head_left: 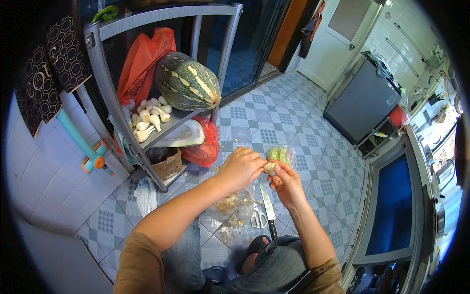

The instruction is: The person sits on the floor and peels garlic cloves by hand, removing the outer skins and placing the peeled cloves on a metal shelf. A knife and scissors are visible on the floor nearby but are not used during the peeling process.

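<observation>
My right hand (287, 183) holds a pale garlic bulb (270, 169) between thumb and fingers, above the floor. From the other side, my left hand (243, 167) pinches the bulb's left end; its fingertips are partly hidden. Under my hands, a clear plastic bag (235, 207) with dry, brownish peelings lies on the tiles. Right of this bag are white-handled scissors (259, 218) and a kitchen knife (268, 205) with a black handle. Just beyond my hands sits a clear bag of green vegetables (281, 154). Several cleaned garlic bulbs (151, 117) are heaped on the metal shelf at left.
The metal rack (169, 16) carries a large green pumpkin (189, 81), a red plastic bag (145, 66) and, lower, a pale winter melon (180, 136). A cardboard box (167, 167) stands at its bottom. A grey refrigerator (363, 101) is at far right, near a white door (332, 44).
</observation>
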{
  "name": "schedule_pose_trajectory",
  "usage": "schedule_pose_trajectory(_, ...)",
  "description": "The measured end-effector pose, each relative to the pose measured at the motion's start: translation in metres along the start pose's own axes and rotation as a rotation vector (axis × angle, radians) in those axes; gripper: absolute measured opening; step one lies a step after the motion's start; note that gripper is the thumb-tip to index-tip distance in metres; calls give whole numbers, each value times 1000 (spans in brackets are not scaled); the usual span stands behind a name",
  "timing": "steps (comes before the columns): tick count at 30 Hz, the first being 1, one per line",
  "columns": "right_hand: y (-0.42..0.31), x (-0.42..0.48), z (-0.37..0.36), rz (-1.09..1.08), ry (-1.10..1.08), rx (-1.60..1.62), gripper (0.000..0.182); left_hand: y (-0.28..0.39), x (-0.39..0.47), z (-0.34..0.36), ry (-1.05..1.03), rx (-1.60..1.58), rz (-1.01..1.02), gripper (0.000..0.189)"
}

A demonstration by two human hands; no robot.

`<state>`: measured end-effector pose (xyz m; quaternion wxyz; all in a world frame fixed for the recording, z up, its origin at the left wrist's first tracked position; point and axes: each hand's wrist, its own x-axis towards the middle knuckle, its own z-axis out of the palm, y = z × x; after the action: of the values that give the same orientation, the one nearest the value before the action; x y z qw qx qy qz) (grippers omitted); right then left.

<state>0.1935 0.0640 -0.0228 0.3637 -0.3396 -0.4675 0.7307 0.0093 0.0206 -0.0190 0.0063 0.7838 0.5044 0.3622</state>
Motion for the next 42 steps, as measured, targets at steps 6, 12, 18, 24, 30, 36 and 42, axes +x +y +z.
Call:
schedule_pose_trajectory(6, -2, -2, 1, 12, 11, -45, 32, -1, 0, 5, 76, 4, 80, 11)
schedule_pose_trajectory(12, -2, -3, 1, 21, 1, -40, 36, 0, 0, 3, 58, -43, 11, 12)
schedule_pose_trajectory(18, 0, -1, 6, -96, -13, -102, 39, 1, 2, 4, 109, -154, -210, 15)
schedule_pose_trajectory(24, -7, -2, 10, -286, -82, -340, 39, -1, 7, -1, 91, -430, -436, 17)
schedule_pose_trajectory(30, -10, 6, -7, -129, -140, -193, 36, 5, 6, 3, -16, -546, -418, 17)
schedule_pose_trajectory(36, 0, 6, 0, -99, -64, -463, 31, 9, 4, 8, -55, -618, -449, 15)
schedule_pose_trajectory(42, -6, 5, 7, -132, -112, -474, 30, -15, 3, 23, 111, -669, -494, 18)
